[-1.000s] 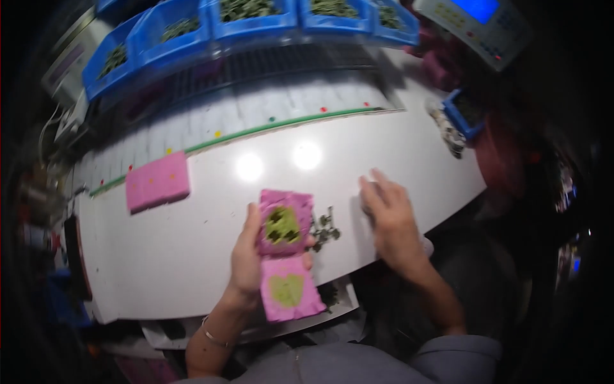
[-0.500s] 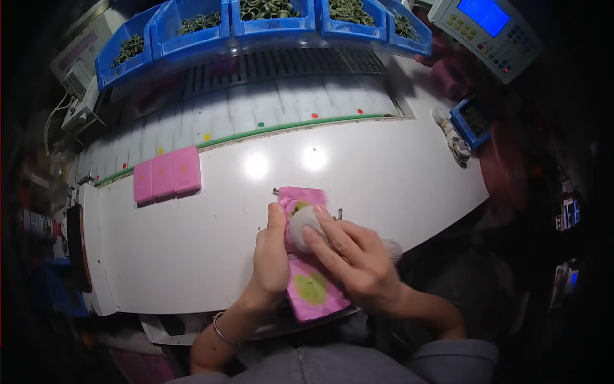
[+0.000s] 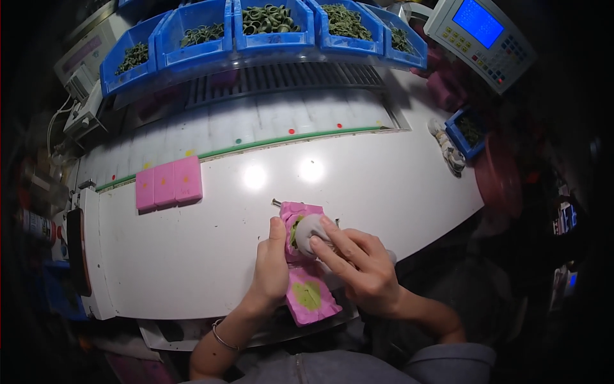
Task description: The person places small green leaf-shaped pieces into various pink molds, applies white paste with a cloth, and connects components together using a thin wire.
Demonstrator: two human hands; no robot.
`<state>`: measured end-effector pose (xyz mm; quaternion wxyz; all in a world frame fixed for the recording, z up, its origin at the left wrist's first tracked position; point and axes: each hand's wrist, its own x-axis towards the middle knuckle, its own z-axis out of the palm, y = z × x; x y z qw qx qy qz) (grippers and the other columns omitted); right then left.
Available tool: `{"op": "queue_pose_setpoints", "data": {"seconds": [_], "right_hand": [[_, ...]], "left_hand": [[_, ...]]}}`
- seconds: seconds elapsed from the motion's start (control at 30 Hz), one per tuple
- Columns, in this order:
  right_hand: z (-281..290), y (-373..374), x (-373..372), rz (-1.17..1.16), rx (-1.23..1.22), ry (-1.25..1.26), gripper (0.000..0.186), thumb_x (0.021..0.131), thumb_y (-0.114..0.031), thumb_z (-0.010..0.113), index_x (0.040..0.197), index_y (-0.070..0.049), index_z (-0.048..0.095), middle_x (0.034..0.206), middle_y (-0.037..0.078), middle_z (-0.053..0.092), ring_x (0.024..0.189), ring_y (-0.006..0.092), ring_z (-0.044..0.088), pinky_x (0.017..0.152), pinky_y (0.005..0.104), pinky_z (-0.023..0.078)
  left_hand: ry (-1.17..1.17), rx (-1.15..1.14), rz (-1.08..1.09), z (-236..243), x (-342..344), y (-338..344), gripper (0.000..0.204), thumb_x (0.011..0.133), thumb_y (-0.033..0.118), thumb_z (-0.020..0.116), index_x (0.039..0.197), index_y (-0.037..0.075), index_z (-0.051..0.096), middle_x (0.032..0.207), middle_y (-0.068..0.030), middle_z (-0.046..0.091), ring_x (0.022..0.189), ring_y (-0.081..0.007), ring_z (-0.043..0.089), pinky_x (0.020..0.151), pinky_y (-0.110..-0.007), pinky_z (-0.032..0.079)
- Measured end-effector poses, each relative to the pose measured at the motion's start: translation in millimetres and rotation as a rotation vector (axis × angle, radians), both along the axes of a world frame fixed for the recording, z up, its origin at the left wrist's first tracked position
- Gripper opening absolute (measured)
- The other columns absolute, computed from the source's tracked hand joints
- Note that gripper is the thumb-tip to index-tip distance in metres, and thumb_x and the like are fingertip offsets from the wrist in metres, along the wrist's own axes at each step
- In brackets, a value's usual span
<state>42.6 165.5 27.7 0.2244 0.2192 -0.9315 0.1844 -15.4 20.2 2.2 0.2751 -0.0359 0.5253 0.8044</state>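
My left hand (image 3: 268,262) is closed on the upper half of an opened pink rubber mould (image 3: 297,208), thumb along its left edge. The lower half (image 3: 320,309) hangs open toward me with a yellow-green patch at its middle. My right hand (image 3: 364,272) grips a pale grey pouch (image 3: 306,229), with two fingertips on its top, against the green recessed middle of the upper half, which it mostly hides. A small bolt-like piece (image 3: 277,202) shows by the mould's upper left.
Blue bins (image 3: 192,45) of small greenish parts line the back above a grate. Three pink blocks (image 3: 165,185) lie left. At right are a blue bin (image 3: 464,144), a crumpled pale bundle (image 3: 448,153), a red basin (image 3: 495,185) and a keypad console (image 3: 480,45).
My right hand came in from the right with the pouch and now covers the mould's upper half. The loose dark pieces right of the mould are now mostly hidden.
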Motion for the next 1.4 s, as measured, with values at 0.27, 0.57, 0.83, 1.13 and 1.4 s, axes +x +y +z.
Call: {"op": "queue_pose_setpoints", "data": {"seconds": [0.27,0.57,0.83,1.13,1.4], "right_hand": [[14.8,-1.3,-4.4,0.018,-0.023,-0.043,0.044,0.07,-0.006,0.057,0.114,-0.001,0.059,0.121,0.015,0.055,0.083,0.0235,0.055,0.075,0.0313,0.047],[3.2,12.4,-0.7,-0.061,-0.075,-0.142,0.052,0.066,-0.004,0.062,0.118,-0.006,0.057,0.122,0.012,0.055,0.083,0.024,0.055,0.075,0.0327,0.046],[-6.3,33.5,7.7,-0.378,0.104,-0.094,0.042,0.073,-0.002,0.061,0.116,-0.005,0.058,0.114,0.011,0.059,0.091,0.0251,0.056,0.078,0.0331,0.044],[17.6,2.4,-6.5,-0.055,-0.912,-0.728,0.024,0.089,-0.017,0.054,0.099,0.004,0.058,0.079,0.011,0.063,0.069,0.0133,0.059,0.065,0.0251,0.046],[23.0,-3.2,1.4,0.073,-1.23,-0.868,0.019,0.093,-0.012,0.047,0.093,0.005,0.054,0.098,0.011,0.059,0.084,0.0106,0.054,0.075,0.0226,0.043]], "left_hand": [[0.073,-0.022,-0.07,-2.1,5.5,-8.9,0.066,0.098,0.044,0.015,0.096,-0.006,0.058,0.08,-0.013,0.063,0.069,-0.0175,0.062,0.061,-0.028,0.052],[0.014,-0.012,-0.107,-5.2,8.7,-7.7,0.06,0.097,0.046,0.02,0.099,-0.004,0.053,0.08,-0.0128,0.061,0.059,-0.0176,0.06,0.056,-0.029,0.052],[-0.012,0.14,-0.255,-10.7,8.1,-4.8,0.052,0.097,0.044,0.024,0.115,-0.002,0.041,0.086,-0.0137,0.058,0.061,-0.0175,0.06,0.056,-0.028,0.051],[0.101,0.223,-0.46,16.2,19.6,-18.2,0.057,0.093,0.039,0.044,0.13,-0.002,0.031,0.104,-0.0103,0.054,0.087,-0.0141,0.057,0.076,-0.027,0.048],[0.374,0.017,-0.426,22.0,21.8,-22.9,0.056,0.097,0.035,0.037,0.134,-0.006,0.03,0.12,-0.0148,0.05,0.11,-0.0166,0.047,0.095,-0.028,0.035]]}}
